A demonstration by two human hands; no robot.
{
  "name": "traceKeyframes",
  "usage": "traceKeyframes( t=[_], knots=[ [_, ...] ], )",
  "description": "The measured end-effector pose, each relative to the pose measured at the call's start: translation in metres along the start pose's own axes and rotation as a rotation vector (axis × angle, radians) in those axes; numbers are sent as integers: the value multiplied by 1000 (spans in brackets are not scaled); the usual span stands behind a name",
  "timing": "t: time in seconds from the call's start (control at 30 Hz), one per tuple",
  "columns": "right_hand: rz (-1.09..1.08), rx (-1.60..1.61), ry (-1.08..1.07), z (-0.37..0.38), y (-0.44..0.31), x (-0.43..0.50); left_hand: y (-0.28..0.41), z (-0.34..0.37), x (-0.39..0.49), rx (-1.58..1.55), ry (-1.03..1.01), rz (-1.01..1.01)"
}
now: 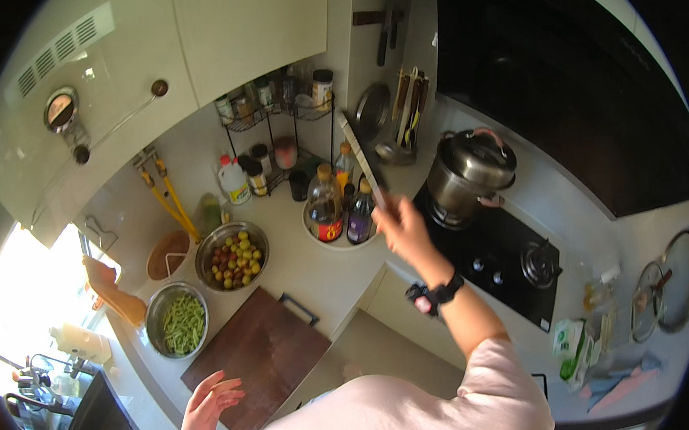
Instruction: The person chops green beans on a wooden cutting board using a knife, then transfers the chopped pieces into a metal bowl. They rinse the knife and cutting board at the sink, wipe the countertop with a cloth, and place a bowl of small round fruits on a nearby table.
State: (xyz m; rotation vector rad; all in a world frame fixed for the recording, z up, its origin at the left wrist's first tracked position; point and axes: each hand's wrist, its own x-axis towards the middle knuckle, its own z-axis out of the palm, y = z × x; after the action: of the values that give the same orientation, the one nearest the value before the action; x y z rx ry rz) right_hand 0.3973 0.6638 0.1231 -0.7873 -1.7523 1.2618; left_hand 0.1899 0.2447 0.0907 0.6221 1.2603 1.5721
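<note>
My right hand [404, 229] is raised at the counter corner and grips a kitchen knife [359, 151]. Its blade points up and away, towards the wall. My left hand [209, 404] hovers at the near left side of a dark wooden cutting board [264, 346], fingers apart and holding nothing. The board has a black handle [299, 308] and lies on the counter. Behind it, a steel bowl [156, 333] holds cut green beans [183, 325]. Another steel bowl [204, 279] beside that is filled with small yellow and reddish round fruits [237, 261].
A white round tray [347, 248] carries sauce bottles [325, 207]. To the right, a lidded steel pot [458, 174] stands on a black gas hob [496, 246]. A wire spice rack [269, 121] fills the corner. At left is the sink [107, 423].
</note>
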Motion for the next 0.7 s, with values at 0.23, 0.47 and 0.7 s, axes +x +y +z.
traceKeyframes(
  t=[0.23,0.47,0.7],
  knots=[
    [-483,-377,369,-86,-14,277,5,62,6,7,337,62],
    [-476,-169,456,-69,-17,421,29,92,-4,155,516,18],
    [-402,-121,445,-35,-4,458,17,96,-2,41,571,31]
  ],
)
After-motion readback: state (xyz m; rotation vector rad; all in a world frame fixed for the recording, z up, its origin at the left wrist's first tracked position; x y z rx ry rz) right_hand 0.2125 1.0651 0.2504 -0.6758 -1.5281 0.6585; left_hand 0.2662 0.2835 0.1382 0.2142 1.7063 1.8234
